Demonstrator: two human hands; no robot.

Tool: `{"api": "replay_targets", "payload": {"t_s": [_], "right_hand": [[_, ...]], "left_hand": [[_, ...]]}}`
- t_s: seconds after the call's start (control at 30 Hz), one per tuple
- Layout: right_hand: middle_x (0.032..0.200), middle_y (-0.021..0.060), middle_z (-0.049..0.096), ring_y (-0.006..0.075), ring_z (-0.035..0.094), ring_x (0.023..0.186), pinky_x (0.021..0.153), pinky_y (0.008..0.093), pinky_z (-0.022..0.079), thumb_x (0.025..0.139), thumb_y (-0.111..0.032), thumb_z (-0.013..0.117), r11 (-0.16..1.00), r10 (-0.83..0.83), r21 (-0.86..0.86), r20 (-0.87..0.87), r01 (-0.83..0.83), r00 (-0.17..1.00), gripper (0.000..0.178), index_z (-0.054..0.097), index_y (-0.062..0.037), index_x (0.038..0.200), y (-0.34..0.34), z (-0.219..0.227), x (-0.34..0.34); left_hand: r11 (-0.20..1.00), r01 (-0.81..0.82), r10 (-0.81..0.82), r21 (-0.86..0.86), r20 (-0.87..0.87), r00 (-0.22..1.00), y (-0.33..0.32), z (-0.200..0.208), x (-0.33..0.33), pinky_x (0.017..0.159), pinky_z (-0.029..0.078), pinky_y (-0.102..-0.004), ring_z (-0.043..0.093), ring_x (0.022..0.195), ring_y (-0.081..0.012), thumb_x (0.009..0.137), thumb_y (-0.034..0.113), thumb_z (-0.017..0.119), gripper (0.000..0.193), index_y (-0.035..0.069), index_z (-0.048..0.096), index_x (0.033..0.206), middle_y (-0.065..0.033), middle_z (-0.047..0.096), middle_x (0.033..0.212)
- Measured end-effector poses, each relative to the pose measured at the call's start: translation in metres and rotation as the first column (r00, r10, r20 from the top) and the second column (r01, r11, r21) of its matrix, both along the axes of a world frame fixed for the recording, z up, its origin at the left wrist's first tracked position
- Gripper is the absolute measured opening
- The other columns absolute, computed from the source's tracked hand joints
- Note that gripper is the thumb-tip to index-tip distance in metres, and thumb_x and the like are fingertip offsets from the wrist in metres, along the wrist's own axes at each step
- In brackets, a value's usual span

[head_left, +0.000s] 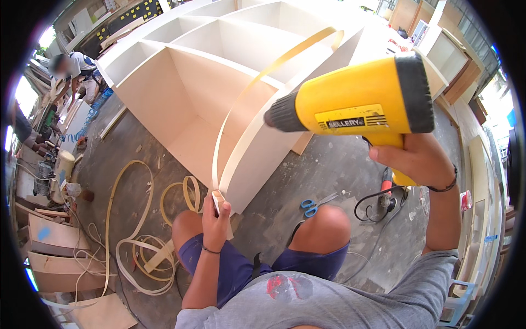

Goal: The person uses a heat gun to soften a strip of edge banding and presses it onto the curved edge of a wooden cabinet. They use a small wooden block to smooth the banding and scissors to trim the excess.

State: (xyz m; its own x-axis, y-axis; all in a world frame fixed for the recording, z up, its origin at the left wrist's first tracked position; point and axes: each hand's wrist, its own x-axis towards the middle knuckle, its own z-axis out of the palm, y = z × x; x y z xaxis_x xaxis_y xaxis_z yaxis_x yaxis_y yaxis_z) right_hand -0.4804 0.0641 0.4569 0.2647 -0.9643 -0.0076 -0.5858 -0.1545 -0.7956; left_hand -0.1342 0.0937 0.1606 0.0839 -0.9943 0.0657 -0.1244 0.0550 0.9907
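In my right hand [421, 159] is a yellow heat gun [350, 101] with a black nozzle and black rear cap, my fingers wrapped round its handle. The nozzle points left, above the side panel of a large white cabinet frame [274, 148]. My left hand [215, 223] grips a small wooden block [218, 200] at the near corner of that panel. A pale edge-banding strip [244, 94] rises from the corner beside this block. It arcs over the cabinet, bending back down near the panel's far part.
Blue-handled scissors [310, 208] lie on the floor ahead of my knees. Loose coils of edge banding [135, 241] spread at the left, among cables. A red-and-black tool [388, 200] with a cord sits at the right. Another person [82, 71] bends over at the far left.
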Motion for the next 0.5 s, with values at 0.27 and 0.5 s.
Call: {"api": "replay_targets", "payload": {"t_s": [0.27,0.5], "right_hand": [[0.099,0.0078,0.064,0.0158,0.058,0.089,0.081,0.0306,0.048,0.083,-0.012,0.069,0.974,-0.054,-0.227,-0.163,0.016,0.985,0.04,0.056,-0.0019,0.119,-0.014,-0.01,-0.022],[0.107,0.0071,0.063,0.0149,0.059,0.094,0.083,0.0286,0.049,0.082,-0.002,0.07,0.988,0.145,0.054,-0.007,-0.144,0.989,0.043,0.053,0.0003,0.122,0.009,-0.007,-0.007]], "left_hand": [[0.995,0.004,0.01,0.098,-0.141,0.99,0.002,0.015,-0.011,0.062,0.037,-0.0196,0.042,0.073,-0.0042,0.091,0.049,0.06,0.055,0.002,0.047,0.119,0.0027,0.048,0.085],[0.998,-0.015,0.023,0.065,-0.123,0.992,0.002,0.018,-0.011,0.064,0.038,-0.0202,0.044,0.073,-0.0049,0.093,0.045,0.058,0.05,0.002,0.048,0.118,0.0023,0.047,0.083]]}}
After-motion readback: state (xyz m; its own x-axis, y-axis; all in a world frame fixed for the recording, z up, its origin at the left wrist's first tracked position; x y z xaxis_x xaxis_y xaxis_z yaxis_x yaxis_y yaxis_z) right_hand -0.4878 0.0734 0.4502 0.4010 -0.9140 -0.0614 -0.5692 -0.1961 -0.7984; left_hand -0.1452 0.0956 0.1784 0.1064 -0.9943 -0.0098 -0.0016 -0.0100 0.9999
